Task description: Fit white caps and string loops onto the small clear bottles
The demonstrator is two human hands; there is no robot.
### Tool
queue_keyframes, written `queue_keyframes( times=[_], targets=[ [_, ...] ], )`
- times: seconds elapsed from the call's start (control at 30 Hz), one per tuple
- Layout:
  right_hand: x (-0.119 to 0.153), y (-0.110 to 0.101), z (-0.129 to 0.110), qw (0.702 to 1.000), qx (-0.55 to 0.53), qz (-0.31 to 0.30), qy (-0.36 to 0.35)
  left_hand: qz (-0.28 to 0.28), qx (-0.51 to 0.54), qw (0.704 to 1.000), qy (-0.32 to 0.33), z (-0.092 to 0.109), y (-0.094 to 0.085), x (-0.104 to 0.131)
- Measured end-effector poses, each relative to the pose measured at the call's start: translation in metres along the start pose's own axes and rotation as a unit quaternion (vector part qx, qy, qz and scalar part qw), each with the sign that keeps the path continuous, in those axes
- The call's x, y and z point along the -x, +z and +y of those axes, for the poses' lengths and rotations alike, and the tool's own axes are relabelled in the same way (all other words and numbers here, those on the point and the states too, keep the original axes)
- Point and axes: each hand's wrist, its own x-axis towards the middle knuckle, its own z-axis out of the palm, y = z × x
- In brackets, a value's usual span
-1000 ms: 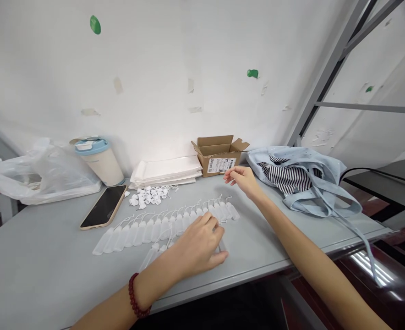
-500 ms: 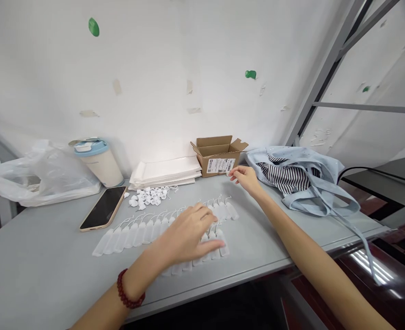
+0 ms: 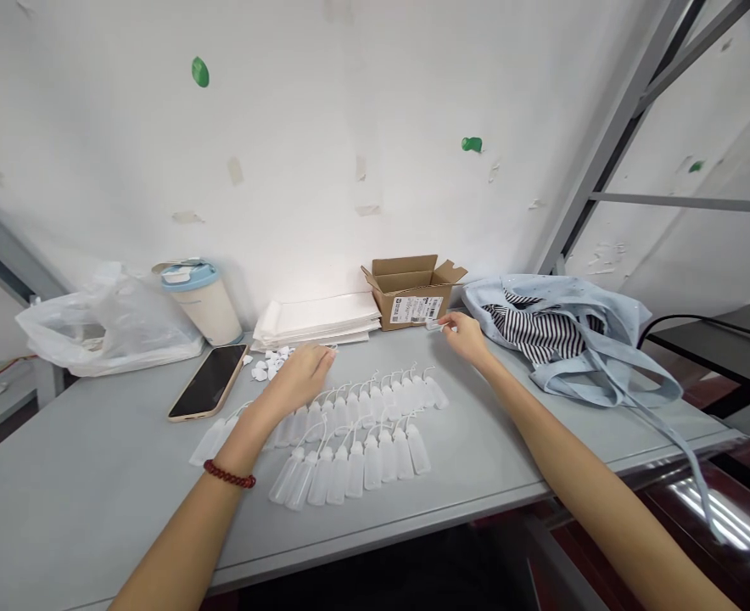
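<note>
My left hand (image 3: pixel 302 373) reaches over the right side of a pile of small white caps (image 3: pixel 270 365), its fingers curled together. A bit of white shows at its fingertips, too small to make out. In front of the cardboard box (image 3: pixel 406 293), my right hand (image 3: pixel 465 336) pinches what looks like a small translucent plastic bottle (image 3: pixel 434 324), partly hidden by the fingers. Between me and the caps, capped translucent bottles (image 3: pixel 355 471) with thin white straps lie in two slanting rows. My left wrist hides part of the farther row.
Left of the caps lie a phone (image 3: pixel 209 382), a lidded tumbler (image 3: pixel 203 301) and a white plastic bag (image 3: pixel 111 327). White flat packets (image 3: pixel 315 318) are stacked against the wall. A light blue cloth bag (image 3: pixel 559 318) sits at the right, its strap hanging over the table edge.
My left hand has moved from above the bottle rows away from me and left to the caps, uncovering the nearer row. My right hand stays by the box; more of its translucent piece shows.
</note>
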Motion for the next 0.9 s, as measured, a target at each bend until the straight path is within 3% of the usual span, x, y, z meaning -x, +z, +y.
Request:
queue_keyframes(
  times=[0.2,0.37,0.5,0.9],
  targets=[
    [-0.004,0.002,0.014,0.999,0.047,-0.009,-0.016,0.006,-0.008,0.999,-0.039,-0.038,0.016,-0.004],
    [-0.005,0.005,0.020,0.995,0.087,-0.025,-0.041,0.024,-0.033,0.999,-0.016,-0.054,0.026,-0.006],
    [-0.005,0.010,0.022,0.989,0.117,-0.053,-0.072,0.029,-0.066,0.997,-0.026,-0.057,0.029,-0.007],
    [-0.004,0.017,0.025,0.975,0.182,-0.099,-0.080,-0.071,0.002,0.994,-0.079,-0.042,0.028,-0.006]
  ],
)
